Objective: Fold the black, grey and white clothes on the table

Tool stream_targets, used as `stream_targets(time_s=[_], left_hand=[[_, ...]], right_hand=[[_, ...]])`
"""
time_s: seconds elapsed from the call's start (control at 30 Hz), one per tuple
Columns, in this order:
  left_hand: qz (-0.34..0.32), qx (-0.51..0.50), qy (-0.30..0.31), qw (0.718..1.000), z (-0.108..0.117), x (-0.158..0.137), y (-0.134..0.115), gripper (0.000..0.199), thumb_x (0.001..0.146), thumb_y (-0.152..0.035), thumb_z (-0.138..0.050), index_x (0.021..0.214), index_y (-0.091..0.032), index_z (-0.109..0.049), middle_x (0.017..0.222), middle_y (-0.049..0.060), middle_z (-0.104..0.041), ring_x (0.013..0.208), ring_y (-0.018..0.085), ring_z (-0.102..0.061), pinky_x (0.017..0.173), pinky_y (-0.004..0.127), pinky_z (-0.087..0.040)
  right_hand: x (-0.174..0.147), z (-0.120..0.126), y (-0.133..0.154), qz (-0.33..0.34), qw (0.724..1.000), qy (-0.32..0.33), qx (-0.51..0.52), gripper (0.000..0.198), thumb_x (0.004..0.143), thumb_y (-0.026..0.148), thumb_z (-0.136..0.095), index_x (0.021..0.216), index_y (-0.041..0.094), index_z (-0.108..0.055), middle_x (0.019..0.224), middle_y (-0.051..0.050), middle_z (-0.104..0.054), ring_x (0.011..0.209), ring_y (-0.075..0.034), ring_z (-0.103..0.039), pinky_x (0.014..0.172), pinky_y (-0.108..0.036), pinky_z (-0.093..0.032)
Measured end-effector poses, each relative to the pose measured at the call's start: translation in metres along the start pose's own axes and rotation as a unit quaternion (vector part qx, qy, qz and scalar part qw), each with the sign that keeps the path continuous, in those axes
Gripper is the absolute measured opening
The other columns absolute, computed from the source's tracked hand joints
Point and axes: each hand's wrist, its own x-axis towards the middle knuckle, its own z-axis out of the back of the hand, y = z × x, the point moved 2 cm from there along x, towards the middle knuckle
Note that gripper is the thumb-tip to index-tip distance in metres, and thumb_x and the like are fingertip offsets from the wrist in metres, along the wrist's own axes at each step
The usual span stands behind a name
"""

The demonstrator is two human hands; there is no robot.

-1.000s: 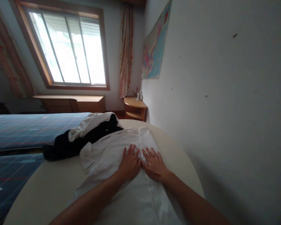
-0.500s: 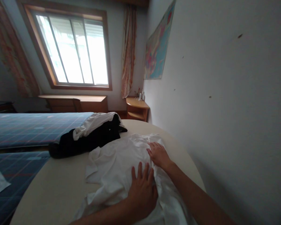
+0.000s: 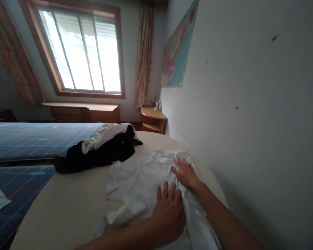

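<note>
A white short-sleeved garment, apparently a shirt [image 3: 141, 177], lies spread and wrinkled on a round cream table [image 3: 59, 205]. My left hand [image 3: 169, 211] rests palm down on its lower middle, fingers spread. Farther up, near the garment's right side, my right hand [image 3: 185, 172] also presses flat with its fingers apart. Neither hand grips the cloth. Part of the garment's near end is hidden under my left forearm.
Black clothing [image 3: 101, 154] and a white cloth [image 3: 106, 133] lie heaped at the table's far left edge, against a blue plaid bed [image 3: 41, 140]. A white wall [image 3: 250, 146] stands close on the right. A small corner shelf [image 3: 152, 114] is beyond the table.
Both hands have slid a little to the right, flat on the cloth. The white garment has shifted right with them, its left sleeve too. The black clothing has stayed in place.
</note>
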Motion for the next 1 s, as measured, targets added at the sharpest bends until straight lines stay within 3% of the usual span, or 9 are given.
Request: stream_targets(time_s=[0.1,0.2,0.37,0.47,0.57,0.7,0.87,1.0], left_hand=[[-0.003,-0.006,0.014,1.000,0.015,0.005,0.013,0.068,0.091,-0.043,-0.045,0.152,-0.014,-0.036,0.161,0.014,-0.027,0.150,0.035,-0.014,0.121,0.055,-0.019],[0.040,0.035,-0.044,0.998,0.046,0.011,0.044,0.060,0.094,-0.039,-0.043,0.148,-0.014,-0.042,0.158,0.014,-0.035,0.148,0.034,-0.026,0.118,0.050,-0.027],[0.170,0.120,-0.118,0.971,0.092,0.019,0.111,0.053,0.097,-0.037,-0.042,0.144,-0.012,-0.046,0.156,0.017,-0.037,0.144,0.037,-0.032,0.115,0.052,-0.030],[0.195,0.141,-0.141,0.960,0.107,0.020,0.137,0.047,0.099,-0.034,-0.041,0.138,-0.010,-0.050,0.150,0.020,-0.046,0.137,0.033,-0.045,0.109,0.044,-0.038],[0.189,0.164,-0.166,0.954,0.115,0.019,0.149,0.037,0.100,-0.030,-0.038,0.124,-0.013,-0.060,0.125,0.017,-0.066,0.116,0.029,-0.061,0.098,0.039,-0.044],[0.195,0.198,-0.181,0.944,0.119,0.018,0.156,0.031,0.099,-0.025,-0.037,0.098,-0.014,-0.067,0.102,0.014,-0.072,0.101,0.028,-0.065,0.089,0.038,-0.045],[0.195,0.213,-0.177,0.941,0.118,0.020,0.160,0.031,0.098,-0.028,-0.039,0.101,-0.015,-0.067,0.107,0.014,-0.071,0.103,0.028,-0.064,0.088,0.038,-0.045],[0.199,0.218,-0.173,0.940,0.112,0.021,0.165,0.035,0.096,-0.034,-0.047,0.121,-0.016,-0.063,0.133,0.016,-0.061,0.121,0.032,-0.056,0.099,0.046,-0.041]], right_hand=[[-0.002,0.002,-0.013,-0.009,1.000,0.005,-0.003,0.060,0.100,0.052,-0.030,0.154,0.026,-0.032,0.164,-0.003,-0.021,0.150,-0.029,-0.016,0.119,-0.051,-0.015],[0.002,0.005,-0.014,-0.024,1.000,0.003,0.001,0.059,0.100,0.052,-0.029,0.151,0.023,-0.040,0.162,-0.006,-0.028,0.149,-0.030,-0.020,0.118,-0.052,-0.019],[0.024,0.015,0.017,-0.070,0.997,-0.035,-0.005,0.053,0.096,0.053,-0.041,0.128,0.016,-0.062,0.141,-0.017,-0.053,0.133,-0.035,-0.042,0.107,-0.053,-0.032],[0.042,0.020,0.041,-0.054,0.997,-0.060,-0.001,0.046,0.096,0.048,-0.043,0.118,0.017,-0.067,0.130,-0.017,-0.060,0.123,-0.031,-0.050,0.103,-0.046,-0.038],[0.061,0.021,0.056,-0.042,0.996,-0.073,0.011,0.043,0.096,0.045,-0.042,0.111,0.017,-0.071,0.122,-0.016,-0.064,0.115,-0.028,-0.055,0.097,-0.038,-0.041],[0.082,0.015,0.059,-0.048,0.994,-0.093,0.020,0.036,0.094,0.041,-0.050,0.105,0.016,-0.073,0.115,-0.014,-0.067,0.112,-0.027,-0.055,0.093,-0.035,-0.042],[0.096,0.002,0.048,-0.051,0.991,-0.122,0.039,0.032,0.096,0.037,-0.048,0.101,0.016,-0.072,0.113,-0.012,-0.068,0.111,-0.024,-0.057,0.096,-0.031,-0.040],[0.099,-0.001,0.039,-0.061,0.986,-0.146,0.057,0.035,0.100,0.033,-0.039,0.108,0.014,-0.067,0.110,-0.013,-0.069,0.107,-0.024,-0.059,0.093,-0.031,-0.040]])
